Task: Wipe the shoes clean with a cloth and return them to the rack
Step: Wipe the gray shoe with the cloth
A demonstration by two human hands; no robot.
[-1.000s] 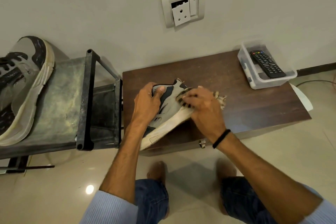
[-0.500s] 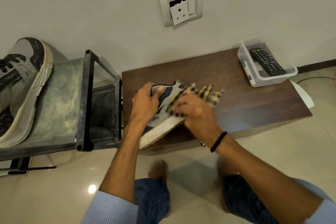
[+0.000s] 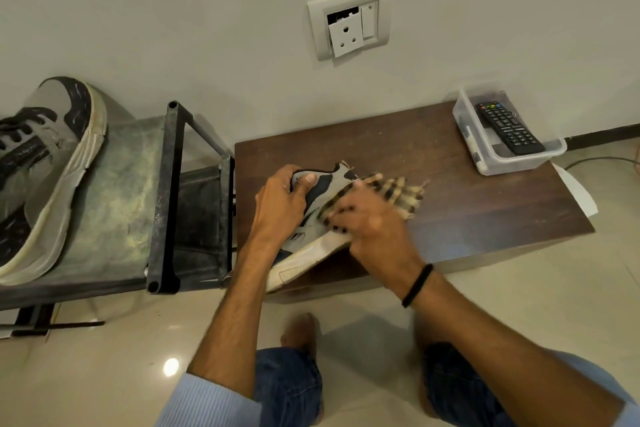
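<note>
Head view: grey-navy sneaker (image 3: 311, 246) tilted on counter (image 3: 450, 201) front-left edge, far end hidden under checked cloth (image 3: 398, 194). Left hand (image 3: 277, 208) fingers grasp its collar. Right hand (image 3: 374, 229) fingers, motion-blurred, clutch cloth. Second sneaker (image 3: 45, 166) on rack (image 3: 121, 201), cropped left.

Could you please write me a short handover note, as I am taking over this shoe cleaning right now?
Left hand grips the shoe at its collar, thumb in the opening, holding it tilted on the low wooden table.
Right hand holds the checked cloth against the shoe's side, above the sole; it is motion-blurred.
The second shoe lies on the rack at the left; I cannot tell whether it is already wiped.
Done: wiping of this shoe is under way.
To do: finish wiping it, set it on the rack, and see to the second shoe if needed.
</note>
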